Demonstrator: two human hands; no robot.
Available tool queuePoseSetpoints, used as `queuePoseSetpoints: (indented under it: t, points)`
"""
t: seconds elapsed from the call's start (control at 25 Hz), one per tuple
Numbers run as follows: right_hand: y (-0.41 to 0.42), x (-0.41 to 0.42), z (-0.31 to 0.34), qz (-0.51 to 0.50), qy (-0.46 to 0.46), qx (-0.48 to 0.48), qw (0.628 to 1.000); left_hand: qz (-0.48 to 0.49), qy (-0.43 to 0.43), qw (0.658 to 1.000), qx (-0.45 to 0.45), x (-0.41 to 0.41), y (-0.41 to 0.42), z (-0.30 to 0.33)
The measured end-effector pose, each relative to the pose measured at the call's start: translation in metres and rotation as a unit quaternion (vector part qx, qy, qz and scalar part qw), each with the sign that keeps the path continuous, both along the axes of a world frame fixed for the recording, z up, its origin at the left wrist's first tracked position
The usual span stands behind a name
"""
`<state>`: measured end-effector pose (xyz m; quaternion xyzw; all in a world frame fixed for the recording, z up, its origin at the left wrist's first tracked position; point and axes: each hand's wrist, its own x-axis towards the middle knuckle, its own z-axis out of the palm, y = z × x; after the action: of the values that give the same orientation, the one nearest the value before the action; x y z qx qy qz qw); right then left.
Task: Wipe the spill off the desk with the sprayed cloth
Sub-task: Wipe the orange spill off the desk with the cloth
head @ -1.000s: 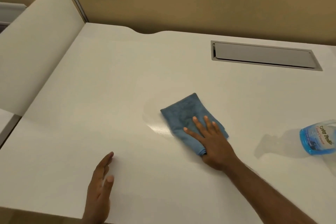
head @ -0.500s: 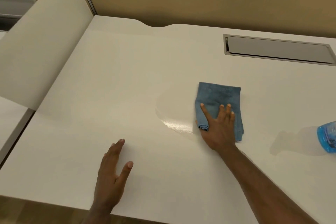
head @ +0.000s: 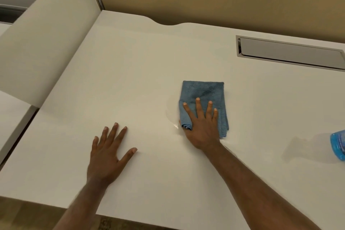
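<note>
A folded blue cloth (head: 203, 92) lies flat on the white desk (head: 130, 80), right of centre. My right hand (head: 200, 127) presses on its near half with fingers spread; the thumb pinches a rolled edge of the cloth. A faint wet sheen, the spill (head: 170, 113), shows on the desk just left of the cloth. Flat on the desk to the left, near the front edge, rests my left hand (head: 108, 155), fingers apart and holding nothing.
A blue spray bottle (head: 338, 145) lies at the right edge, partly cut off. A grey recessed cable flap (head: 289, 53) sits at the back right. A white side panel (head: 43, 43) rises on the left, a tan partition wall behind.
The cloth turned from slanted to square under my right hand and slid slightly away from me. My left hand moved forward and laid flat on the desk. The wet sheen looks smaller.
</note>
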<state>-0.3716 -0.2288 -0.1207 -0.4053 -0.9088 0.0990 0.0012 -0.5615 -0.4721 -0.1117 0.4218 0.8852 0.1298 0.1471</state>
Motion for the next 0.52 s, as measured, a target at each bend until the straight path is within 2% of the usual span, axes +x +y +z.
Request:
queuePoseSetpoints:
  t: [0.12, 0.2, 0.36, 0.52]
  points:
    - [-0.013, 0.009, -0.001, 0.074, -0.015, -0.004, 0.997, 0.011, 0.011, 1.0, -0.008, -0.007, 0.002, 0.001]
    - [-0.01, 0.039, -0.002, 0.089, -0.01, 0.001, 0.996, 0.012, 0.017, 1.0, -0.008, -0.005, 0.001, 0.001]
    - [0.004, 0.072, 0.002, 0.049, 0.007, 0.023, 0.999, 0.018, 0.023, 1.0, -0.005, -0.006, 0.002, -0.001]
    - [0.013, 0.013, -0.001, -0.005, -0.011, 0.035, 0.999, 0.019, 0.03, 0.999, -0.006, -0.005, 0.001, -0.003]
